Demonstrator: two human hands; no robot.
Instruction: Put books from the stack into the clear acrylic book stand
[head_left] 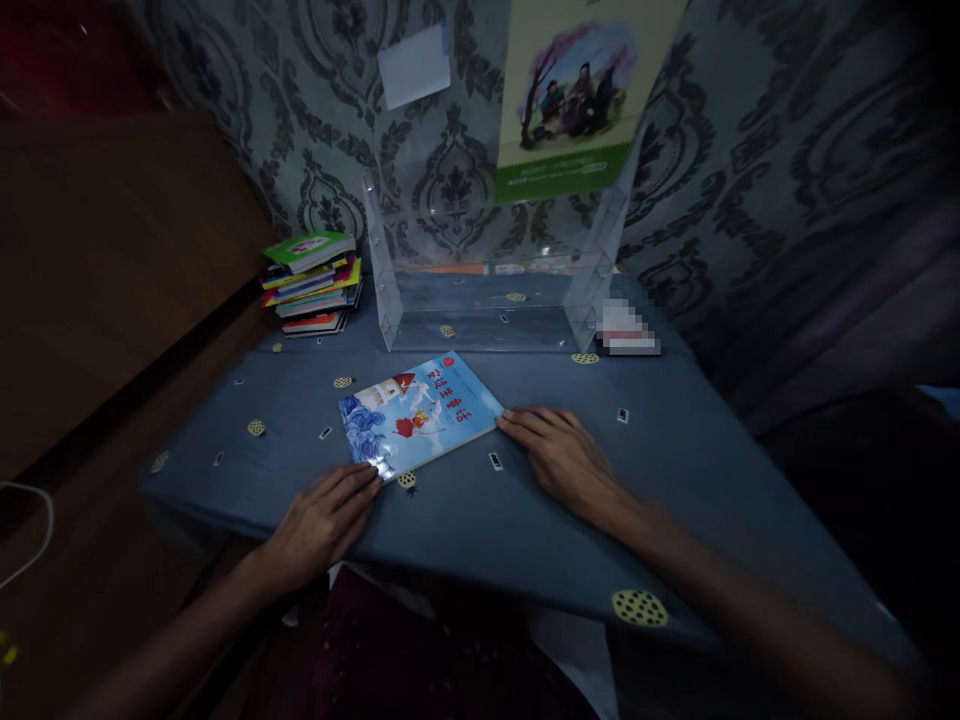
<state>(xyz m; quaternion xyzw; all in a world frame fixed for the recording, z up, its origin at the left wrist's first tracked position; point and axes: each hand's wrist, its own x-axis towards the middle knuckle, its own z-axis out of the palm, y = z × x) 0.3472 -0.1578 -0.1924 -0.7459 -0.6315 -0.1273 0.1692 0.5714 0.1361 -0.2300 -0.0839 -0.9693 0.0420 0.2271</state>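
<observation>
Both hands open, flat, palms down on worktop (pixel 675 480): left hand (pixel 322 525) fingertips touch near corner of blue picture book (pixel 420 415), right hand (pixel 566 460) its right corner; book between them, seemingly braced against sliding

Lying on blue tablecloth (pixel 675 470), far left: stacked books (pixel 311 283); standing centre-back: clear acrylic rack (pixel 480 325); hanging on damask wallpaper (pixel 750 150): green poster (pixel 577 90), white note (pixel 414 65).

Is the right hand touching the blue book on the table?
Touching. In the head view the right hand lies flat, its fingertips meeting the right corner of the blue book, with no gap showing between them.
</observation>
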